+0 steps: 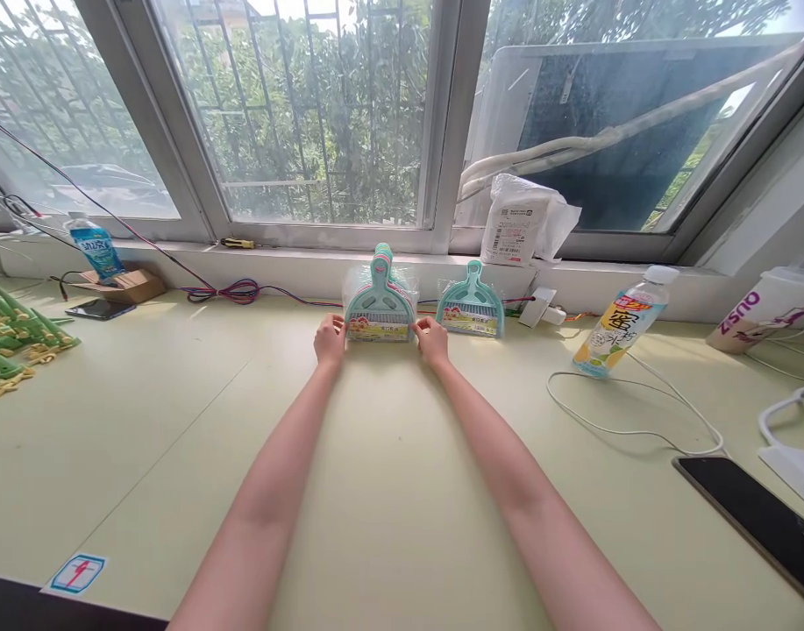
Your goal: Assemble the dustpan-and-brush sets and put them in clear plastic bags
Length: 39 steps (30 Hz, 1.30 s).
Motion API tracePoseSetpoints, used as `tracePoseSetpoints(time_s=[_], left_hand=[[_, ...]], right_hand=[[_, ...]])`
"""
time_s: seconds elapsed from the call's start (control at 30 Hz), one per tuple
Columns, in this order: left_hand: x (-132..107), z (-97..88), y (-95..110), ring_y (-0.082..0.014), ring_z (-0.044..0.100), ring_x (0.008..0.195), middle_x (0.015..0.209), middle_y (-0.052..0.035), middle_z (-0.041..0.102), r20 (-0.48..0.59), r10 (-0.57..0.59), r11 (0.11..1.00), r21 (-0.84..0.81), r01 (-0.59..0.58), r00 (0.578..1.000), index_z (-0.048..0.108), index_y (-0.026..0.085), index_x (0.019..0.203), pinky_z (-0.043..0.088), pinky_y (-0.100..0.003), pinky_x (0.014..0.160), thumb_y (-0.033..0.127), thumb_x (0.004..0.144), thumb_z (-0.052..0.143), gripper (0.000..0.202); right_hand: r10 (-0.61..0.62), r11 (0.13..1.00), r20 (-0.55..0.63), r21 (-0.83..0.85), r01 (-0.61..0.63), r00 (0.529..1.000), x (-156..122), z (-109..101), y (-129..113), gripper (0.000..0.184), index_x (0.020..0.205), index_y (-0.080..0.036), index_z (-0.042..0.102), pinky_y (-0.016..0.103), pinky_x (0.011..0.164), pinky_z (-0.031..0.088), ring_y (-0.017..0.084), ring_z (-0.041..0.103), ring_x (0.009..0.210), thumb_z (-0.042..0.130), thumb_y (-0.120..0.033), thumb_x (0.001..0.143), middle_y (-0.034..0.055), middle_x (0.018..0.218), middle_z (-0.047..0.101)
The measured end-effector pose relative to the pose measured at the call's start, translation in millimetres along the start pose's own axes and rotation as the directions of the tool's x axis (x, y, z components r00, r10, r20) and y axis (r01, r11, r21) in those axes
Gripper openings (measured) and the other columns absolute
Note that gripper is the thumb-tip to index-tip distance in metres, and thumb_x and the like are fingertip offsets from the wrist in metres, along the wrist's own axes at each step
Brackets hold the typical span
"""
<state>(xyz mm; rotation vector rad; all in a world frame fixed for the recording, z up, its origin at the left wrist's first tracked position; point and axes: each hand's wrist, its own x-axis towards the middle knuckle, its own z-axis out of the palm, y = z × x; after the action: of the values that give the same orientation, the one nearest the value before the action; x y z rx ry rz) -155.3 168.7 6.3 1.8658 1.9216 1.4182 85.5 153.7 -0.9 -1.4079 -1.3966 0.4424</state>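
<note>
Bare forearms [266,499] stretch in from the bottom edge across a pale yellow-green table [402,517], their hands meeting a stack of dustpan sets [380,302] at the far side, below the window [309,114]. The stack stands upright in clear wrapping, green handles overlapping at the top with a little pink between them, a yellow label across the lowest part. The left hand [330,340] pinches its left edge low down, thumb and fingers drawn close together; the right hand [431,342] does the same on the right edge — a narrow grip on either side.

Just beside the right hand stands a single green dustpan set [472,305], apart from the stack and similarly labelled. Farther right come a white adapter [538,308], a bottle with a yellow label [622,324] and a cup [763,308], with a dark phone [757,517] nearer the camera. Well off to the left — beyond a looped bundle of wires [234,291] — a blue-labelled bottle [97,250] is by a cardboard box [142,282], and green plastic pieces [10,337] lie heaped at the table's left.
</note>
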Motion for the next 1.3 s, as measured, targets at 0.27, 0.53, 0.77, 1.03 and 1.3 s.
tracePoseSetpoints(time_s=[0.27,0.53,0.77,1.03,1.3], left_hand=[[-3,-0.2,1,-0.0246,0.061,0.095,0.102,-0.009,0.063,-0.056,0.054,0.994,0.098,-0.049,0.997,0.052,0.022,0.111,0.044,-0.031,0.067,0.034,0.09,0.057,0.024],[-8,0.8,5,-0.0287,0.055,0.105,0.107,-0.0133,0.057,-0.15,0.172,0.972,0.187,-0.142,0.974,0.045,0.018,0.121,0.043,-0.041,0.087,0.033,0.094,0.047,0.03],[-12,-3.0,12,-0.0289,0.053,0.11,0.114,-0.0147,0.055,-0.104,0.16,0.978,0.156,-0.142,0.982,0.045,0.02,0.122,0.041,-0.041,0.091,0.028,0.096,0.041,0.028],[-16,-8.9,19,-0.0302,0.052,0.114,0.12,-0.0156,0.055,-0.069,0.207,0.971,0.133,-0.197,0.976,0.047,0.021,0.12,0.039,-0.042,0.095,0.023,0.094,0.041,0.027],[-63,-21.1,46,-0.0294,0.047,0.125,0.134,-0.0149,0.05,0.006,0.31,0.946,-0.097,-0.308,0.951,0.05,0.023,0.117,0.036,-0.044,0.104,0.036,0.09,0.054,0.03]], right_hand=[[0.096,0.993,0.004,0.073,-0.096,0.995,6,-13,5,0.038,0.1,-0.024,0.059,0.029,0.063,0.046,0.014,0.06,0.061,0.05,-0.058,0.085,0.0039,0.103,0.067],[0.288,0.846,-0.687,-0.143,-0.514,0.667,29,-82,56,0.047,0.132,-0.018,0.041,0.052,0.103,0.034,0.033,0.04,0.134,0.049,-0.036,0.089,0.0224,0.143,0.045],[0.41,0.829,-0.503,-0.142,-0.54,0.761,36,-92,67,0.041,0.117,-0.018,0.058,0.053,0.102,0.03,0.033,0.061,0.112,0.061,-0.035,0.08,0.0221,0.119,0.067],[0.249,0.949,-0.355,-0.098,-0.301,0.901,-12,-114,53,0.034,0.09,-0.018,0.07,0.037,0.075,0.051,0.027,0.067,0.084,0.063,-0.046,0.071,0.0105,0.084,0.074],[0.097,0.992,-0.289,0.106,-0.068,0.952,-86,-126,26,0.039,0.098,-0.016,0.067,0.037,0.076,0.053,0.024,0.067,0.087,0.057,-0.043,0.073,0.0108,0.091,0.073]])
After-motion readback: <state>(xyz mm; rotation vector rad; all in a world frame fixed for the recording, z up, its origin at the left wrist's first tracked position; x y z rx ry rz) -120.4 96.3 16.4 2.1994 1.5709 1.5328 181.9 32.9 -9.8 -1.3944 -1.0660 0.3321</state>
